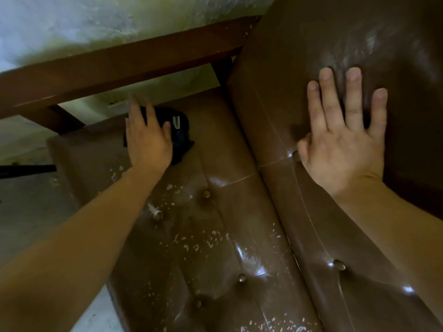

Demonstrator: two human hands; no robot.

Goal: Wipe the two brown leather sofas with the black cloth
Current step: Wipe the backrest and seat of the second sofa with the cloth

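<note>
- Your left hand (pixel 147 140) lies flat on the black cloth (pixel 178 135), fingers spread over it and pressing it onto the sofa seat (pixel 215 224). It is pushing the cloth down, not closing around it, so a fast stroke could let the cloth slide out from under your palm.
- The cloth sits at the far end of the seat, just below the wooden armrest (pixel 115 63). Push much further and it could slip off the edge onto the floor (pixel 26 200), picking up dirt you would then smear on the leather.
- Your right hand (pixel 345 135) is empty, open and spread flat on the backrest (pixel 335 44), the thumb hooked near the seam. Glossy leather is likely slippery; if that palm skids while you lean on it, you could lose your balance.
- White flecks (pixel 203 238) are scattered across the seat nearer to you, around the buttons (pixel 206 194). The cloth is well apart from them, so that patch looks unwiped and is easy to miss.
- Those flecks may be grit or flaking finish; I cannot tell which. Dragging them hard under the cloth could scratch the leather or pack them into the button dimples and seams.
- Only 1 sofa is in view, so do not forget the other 1.
</note>
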